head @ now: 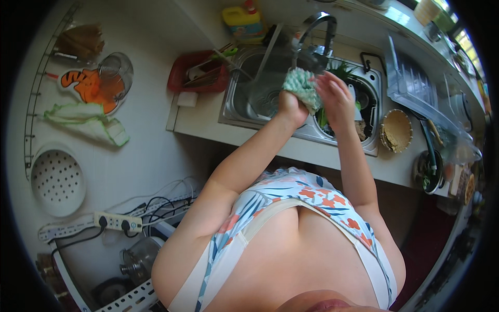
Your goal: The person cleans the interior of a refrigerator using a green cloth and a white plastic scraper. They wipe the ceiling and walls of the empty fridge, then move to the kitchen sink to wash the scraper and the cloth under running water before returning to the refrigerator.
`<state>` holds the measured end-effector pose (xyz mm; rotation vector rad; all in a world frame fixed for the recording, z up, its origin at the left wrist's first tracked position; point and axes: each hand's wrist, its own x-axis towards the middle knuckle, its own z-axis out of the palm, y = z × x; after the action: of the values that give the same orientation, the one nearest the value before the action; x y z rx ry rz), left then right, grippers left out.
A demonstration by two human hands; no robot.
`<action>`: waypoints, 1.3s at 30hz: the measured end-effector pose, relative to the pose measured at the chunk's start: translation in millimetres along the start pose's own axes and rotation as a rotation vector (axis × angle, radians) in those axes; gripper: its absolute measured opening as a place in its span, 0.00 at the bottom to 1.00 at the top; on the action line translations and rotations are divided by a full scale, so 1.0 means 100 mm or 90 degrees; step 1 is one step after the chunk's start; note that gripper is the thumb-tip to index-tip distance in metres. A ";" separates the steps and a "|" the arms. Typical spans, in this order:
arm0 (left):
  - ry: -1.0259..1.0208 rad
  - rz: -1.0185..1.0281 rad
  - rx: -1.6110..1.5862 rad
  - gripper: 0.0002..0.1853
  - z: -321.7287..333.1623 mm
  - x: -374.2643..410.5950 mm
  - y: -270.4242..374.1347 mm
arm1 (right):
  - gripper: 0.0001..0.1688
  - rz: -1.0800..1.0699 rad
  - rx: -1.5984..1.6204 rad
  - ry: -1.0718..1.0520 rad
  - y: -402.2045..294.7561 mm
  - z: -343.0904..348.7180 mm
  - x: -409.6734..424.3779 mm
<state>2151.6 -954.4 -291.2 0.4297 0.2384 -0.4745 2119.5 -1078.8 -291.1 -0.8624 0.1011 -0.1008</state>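
Observation:
My left hand (292,108) grips a bunched green-and-white textured cloth (299,84) from below, above the divider of the steel double sink (243,102). Close against the cloth's right side is my right hand (336,96), its fingers extended and apart; whether the fingertips touch the cloth is hard to tell. Just behind the cloth, the chrome faucet (321,18) arches over the sink. Beyond my right hand, leafy greens (340,71) and a dark dish rack (373,117) fill the right basin.
Left of the sink stand a red basket (175,74) of utensils and a yellow detergent bottle (243,25). To the right are a woven basket (401,121), a clear plastic dish rack (413,84) and a pot (421,171). Power strips (117,221) with cables run at the lower left.

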 end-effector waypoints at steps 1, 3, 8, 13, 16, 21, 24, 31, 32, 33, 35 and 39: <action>0.002 0.079 0.086 0.15 -0.04 0.09 0.04 | 0.22 -0.108 -0.119 0.038 0.08 -0.10 -0.09; -0.037 0.180 0.704 0.23 0.05 -0.07 -0.09 | 0.30 -0.127 -0.106 -0.031 0.24 -0.03 -0.18; -0.100 0.395 1.311 0.29 0.15 -0.44 -0.04 | 0.31 0.057 0.388 -0.135 0.53 -0.15 -0.15; 0.271 0.524 0.990 0.30 -0.43 -0.72 1.01 | 0.27 0.252 0.347 -0.021 0.89 -0.74 -0.17; 0.408 0.000 0.581 0.45 -0.85 -0.69 1.03 | 0.29 0.279 -0.189 0.002 1.12 -0.76 -0.25; 0.395 -0.089 0.551 0.37 -0.98 -0.30 0.85 | 0.25 0.201 -0.469 -0.187 1.37 -0.69 0.07; 0.424 -0.070 0.593 0.30 -1.01 -0.18 0.89 | 0.23 0.032 -0.935 -0.143 1.34 -0.53 0.05; 0.375 -0.015 0.608 0.28 -0.65 -0.50 1.19 | 0.23 0.091 -1.113 -0.202 1.27 -0.42 0.09; 0.362 -0.011 0.593 0.28 -0.51 -0.62 1.26 | 0.24 0.078 -1.097 -0.188 1.26 -0.38 0.06; 0.348 -0.006 0.578 0.28 -0.41 -0.72 1.29 | 0.26 0.065 -1.082 -0.173 1.27 -0.34 0.06; 0.311 -0.007 0.546 0.28 -0.26 -0.94 1.29 | 0.30 -0.102 -0.927 -0.184 1.44 -0.35 0.10; 0.266 0.029 0.516 0.27 -0.13 -1.30 1.16 | 0.37 -0.123 -0.631 -0.507 1.30 0.12 0.06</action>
<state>2094.0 -805.0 -221.6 1.3294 0.4372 -0.4191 2133.6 -986.6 -382.6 -1.8384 -0.7400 0.1351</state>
